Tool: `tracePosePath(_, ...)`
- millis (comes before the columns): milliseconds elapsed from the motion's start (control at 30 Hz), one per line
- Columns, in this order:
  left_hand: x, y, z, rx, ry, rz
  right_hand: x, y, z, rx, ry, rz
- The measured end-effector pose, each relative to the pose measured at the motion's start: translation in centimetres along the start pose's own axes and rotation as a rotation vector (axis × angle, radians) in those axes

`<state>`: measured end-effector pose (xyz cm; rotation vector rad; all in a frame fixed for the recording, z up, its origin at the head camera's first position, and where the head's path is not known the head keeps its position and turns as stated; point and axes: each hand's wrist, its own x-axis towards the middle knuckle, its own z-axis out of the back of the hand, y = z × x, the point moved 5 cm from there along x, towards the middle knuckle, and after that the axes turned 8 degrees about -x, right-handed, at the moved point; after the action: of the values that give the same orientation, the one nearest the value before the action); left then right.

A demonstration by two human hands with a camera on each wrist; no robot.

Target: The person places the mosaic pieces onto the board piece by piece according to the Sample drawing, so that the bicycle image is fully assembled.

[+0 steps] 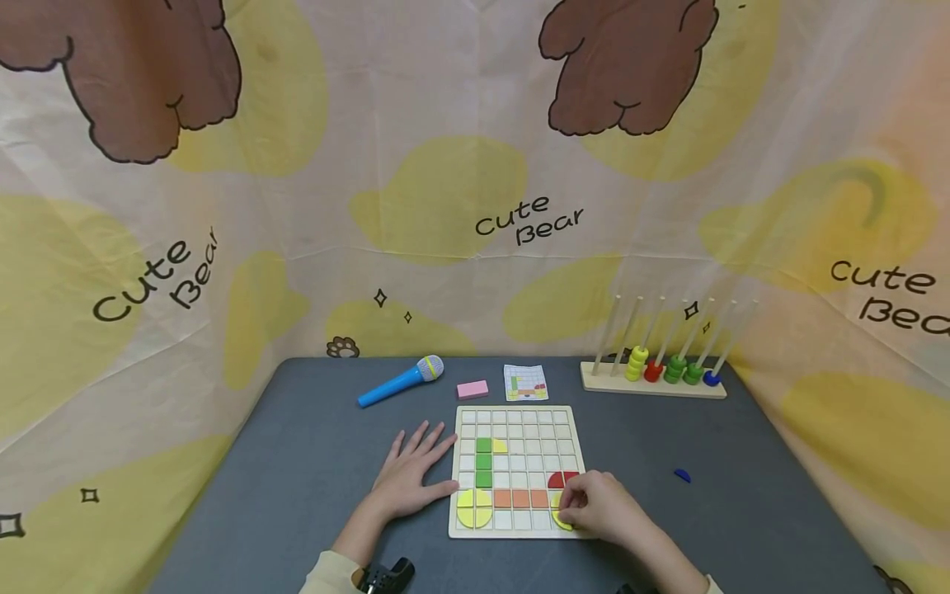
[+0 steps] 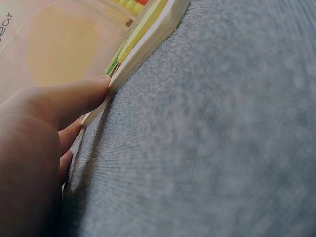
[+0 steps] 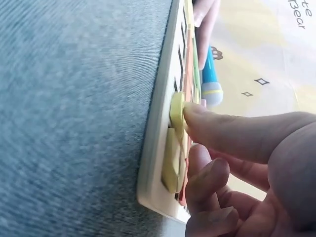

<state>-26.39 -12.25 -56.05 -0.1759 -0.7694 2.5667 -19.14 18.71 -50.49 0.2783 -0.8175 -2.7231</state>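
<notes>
A pale board with a grid of square cells [image 1: 530,446] lies on the table. My left hand [image 1: 404,480] rests beside it with fingers spread, thumb and fingertips touching the board's left edge. Over the lower right corner, my right hand [image 1: 607,507] pinches a yellow quarter-circle piece [image 3: 176,111] with its thumb; the index fingertip is partly hidden. Another yellow piece [image 3: 170,163] sits close by in the right wrist view. Red pieces [image 1: 562,479] lie just above that hand. Elsewhere on the grid are green squares [image 1: 484,462], orange squares [image 1: 520,498] and a yellow circle of quarter pieces [image 1: 475,518].
Behind the board are a blue toy microphone [image 1: 401,385], a pink block [image 1: 472,389] and a pattern card [image 1: 525,383]. A rack of pegs [image 1: 653,389] with coloured beads stands at the back right. One blue piece [image 1: 682,475] lies right of the board. Printed cloth [image 1: 445,280] encloses the table.
</notes>
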Motion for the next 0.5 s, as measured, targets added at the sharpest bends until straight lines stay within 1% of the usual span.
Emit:
tracePosePath(133, 0.0, -0.1, 0.1, -0.004, -0.004, 0.001, 0.1, -0.2, 0.0, -0.007, -0.012, -0.025)
tracePosePath(300, -0.1, -0.2, 0.1, -0.013, -0.004, 0.003, 0.2, -0.7, 0.3, -0.041, -0.059, -0.11)
tracePosePath(367, -0.1, -0.2, 0.1, -0.012, -0.001, 0.003, 0.3, -0.9, 0.3, -0.063, -0.057, -0.147)
tracePosePath(500, 0.0, -0.1, 0.0, -0.006, 0.003, 0.007, 0.4, -1.3, 0.1, -0.092, -0.027, -0.192)
